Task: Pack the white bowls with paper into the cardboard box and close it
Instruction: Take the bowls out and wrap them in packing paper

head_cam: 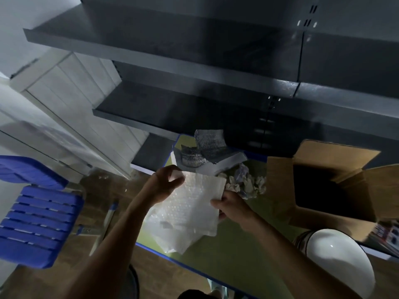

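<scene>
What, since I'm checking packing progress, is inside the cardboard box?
The cardboard box stands open, and its inside is dark; no bowl or paper shows there. Shadow hides its bottom. One white bowl lies outside it.

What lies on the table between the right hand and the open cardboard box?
In the head view, crumpled paper lies there on the green table, between the right hand, which pinches a bubble wrap sheet, and the cardboard box.

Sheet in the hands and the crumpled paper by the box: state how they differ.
The sheet is flat and spread; the crumpled paper is balled up. The sheet is held by the left hand and right hand; the crumpled paper lies on the table beside the cardboard box. Both are pale.
</scene>
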Demonstrator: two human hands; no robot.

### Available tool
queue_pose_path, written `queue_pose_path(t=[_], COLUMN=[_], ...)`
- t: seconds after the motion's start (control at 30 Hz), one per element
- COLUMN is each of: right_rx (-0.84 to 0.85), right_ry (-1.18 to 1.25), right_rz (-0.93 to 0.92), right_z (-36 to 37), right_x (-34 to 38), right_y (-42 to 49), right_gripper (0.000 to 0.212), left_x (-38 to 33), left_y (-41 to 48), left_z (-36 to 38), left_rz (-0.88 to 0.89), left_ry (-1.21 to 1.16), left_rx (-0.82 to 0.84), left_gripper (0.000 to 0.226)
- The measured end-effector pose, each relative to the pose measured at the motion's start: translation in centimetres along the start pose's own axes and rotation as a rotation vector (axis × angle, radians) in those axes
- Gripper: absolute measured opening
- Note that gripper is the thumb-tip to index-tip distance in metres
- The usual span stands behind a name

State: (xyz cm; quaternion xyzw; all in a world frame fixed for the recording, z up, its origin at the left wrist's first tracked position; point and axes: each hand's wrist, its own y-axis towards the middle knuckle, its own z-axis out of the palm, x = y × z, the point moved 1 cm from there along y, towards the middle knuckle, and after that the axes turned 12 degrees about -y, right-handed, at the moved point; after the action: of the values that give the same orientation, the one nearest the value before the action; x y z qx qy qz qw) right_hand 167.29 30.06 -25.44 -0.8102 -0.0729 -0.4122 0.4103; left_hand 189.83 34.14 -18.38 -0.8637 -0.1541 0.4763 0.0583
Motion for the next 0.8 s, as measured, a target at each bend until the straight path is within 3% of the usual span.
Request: queue_pose_path(t=[0.13,0.27,0.37,0.5,0.8], right_rx=[-0.005,-0.028,-0.064,-0.146,-0.14], right_ry=[0.089,0.183,0.197,0.14,0.034], right_rz=[0.021,0.033,0.047,0.105,0.038], right_z=[-0.5,-0.6,-0.1,0.2,-0.5], right_x=[0.1,0.2,-0.2,-0.7,0.0], right_y=[-0.2,-0.3,-0.2,0.2,-0.7], right_gripper=[0.04,0.028,0.027,0.039,0.041], left_x=[-1.1,-0.5,1.6,3.8,3.9], left_y=[-0.5,-1.1,-1.9,-3.1,-3.0], left_z=[0.8,1.2,1.6,2.2,3.7], left_rz=[-0.067,-0.321,-0.419,-0.423,-0.336], left_ry=[-0.213,-0.457,-0.44,-0.354,-0.606], left_rx=[-0.082,0.021,0.177,0.356,0.087], left_gripper=[0.008,0.021,0.028,0.064,0.042])
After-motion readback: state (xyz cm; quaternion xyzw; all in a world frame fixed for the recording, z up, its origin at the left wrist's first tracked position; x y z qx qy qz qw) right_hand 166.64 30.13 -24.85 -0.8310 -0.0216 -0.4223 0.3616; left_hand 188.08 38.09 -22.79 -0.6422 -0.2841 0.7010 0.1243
